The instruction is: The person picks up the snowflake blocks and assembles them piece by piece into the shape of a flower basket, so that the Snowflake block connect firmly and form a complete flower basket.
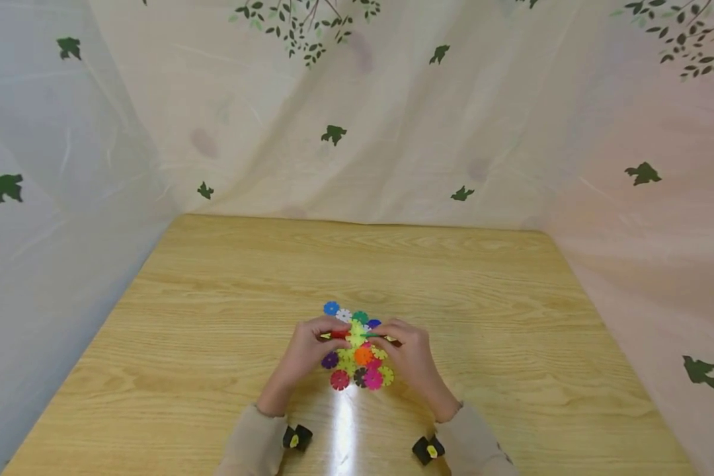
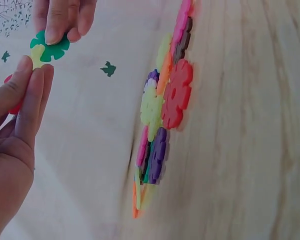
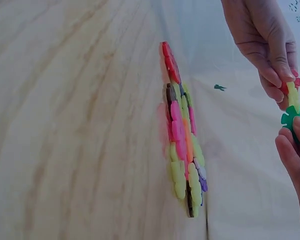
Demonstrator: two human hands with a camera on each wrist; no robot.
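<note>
My left hand [image 1: 305,348] pinches a small piece of notched plastic discs between thumb and fingers. A red disc [image 3: 296,80] and a yellow disc [image 3: 293,96] are at its fingertips. Facing it, my right hand [image 1: 413,354] pinches a green notched disc [image 2: 58,48], whose edge meets the yellow one. Both hands are raised over a cluster of similar discs on the table. Among these are a blue disc [image 1: 331,308], an orange disc [image 1: 363,356], a purple disc [image 1: 330,359], a red disc [image 2: 177,95] and a pink disc [image 1: 373,379]. The hands hide part of the cluster.
The wooden table [image 1: 226,284] stretches out around the cluster. Pale cloth [image 1: 262,145] with green leaf and bird prints hangs behind it and on both sides. Black straps with yellow marks, such as the wrist strap [image 1: 297,437], sit beside the sleeves.
</note>
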